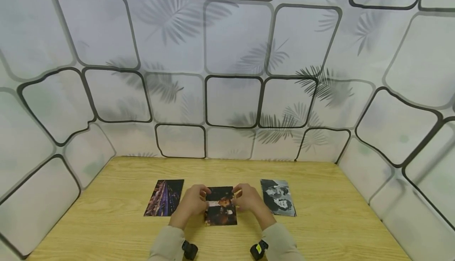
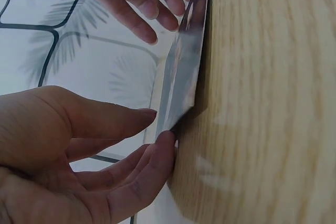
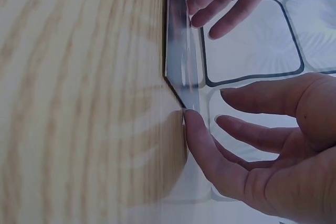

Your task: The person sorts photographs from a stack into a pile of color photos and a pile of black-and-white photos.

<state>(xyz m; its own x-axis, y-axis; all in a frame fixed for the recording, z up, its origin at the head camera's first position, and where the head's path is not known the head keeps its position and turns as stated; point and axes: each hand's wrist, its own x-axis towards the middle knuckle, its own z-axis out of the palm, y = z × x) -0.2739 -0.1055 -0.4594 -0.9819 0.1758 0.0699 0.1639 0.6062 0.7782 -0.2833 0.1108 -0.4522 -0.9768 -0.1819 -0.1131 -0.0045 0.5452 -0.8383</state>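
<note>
A dark photo print (image 1: 220,206) with warm-lit figures lies on the wooden table between the two hands. At its left side the left hand (image 1: 193,201) touches the edge with a fingertip; in the left wrist view its thumb (image 2: 142,120) stands apart from the print. On the opposite side the right hand (image 1: 247,198) does likewise, one finger (image 3: 197,129) against the print's far corner and the thumb off it. Left of the hands lies a print of a purple-lit night city (image 1: 164,198). To their right is a black-and-white print of faces (image 1: 278,198), apparently with another beneath it.
The light wood table (image 1: 106,229) reaches back to a wall covering (image 1: 234,103) with dark rounded outlines and grey palm leaves, which also encloses both sides. Small black devices (image 1: 189,250) are worn at both wrists, by the pale sleeves (image 1: 167,242).
</note>
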